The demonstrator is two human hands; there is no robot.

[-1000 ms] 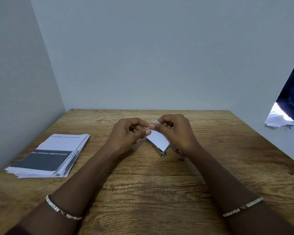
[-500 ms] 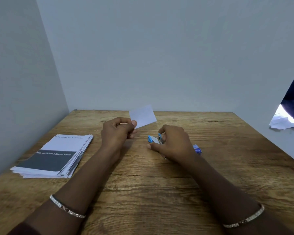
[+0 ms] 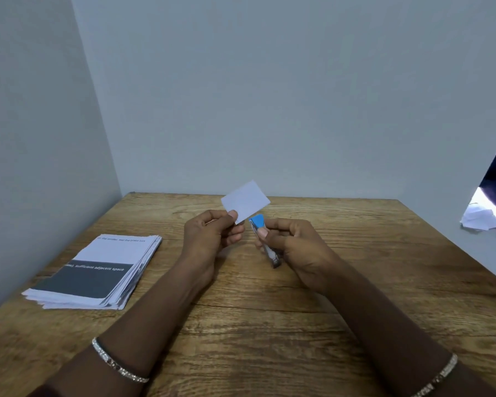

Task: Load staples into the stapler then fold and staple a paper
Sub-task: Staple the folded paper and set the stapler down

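Centre frame: left hand pinches folded paper, right hand grips stapler (prob. loaded) w/ stapling left.

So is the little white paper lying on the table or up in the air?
Up in the air. The left hand pinches the small white folded paper by a corner, above the wooden table, beside the blue stapler.

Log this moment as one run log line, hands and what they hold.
left hand: grip on folded paper, raised | right hand: grip on blue stapler, off table | paper stack: table left | stapling: not yet
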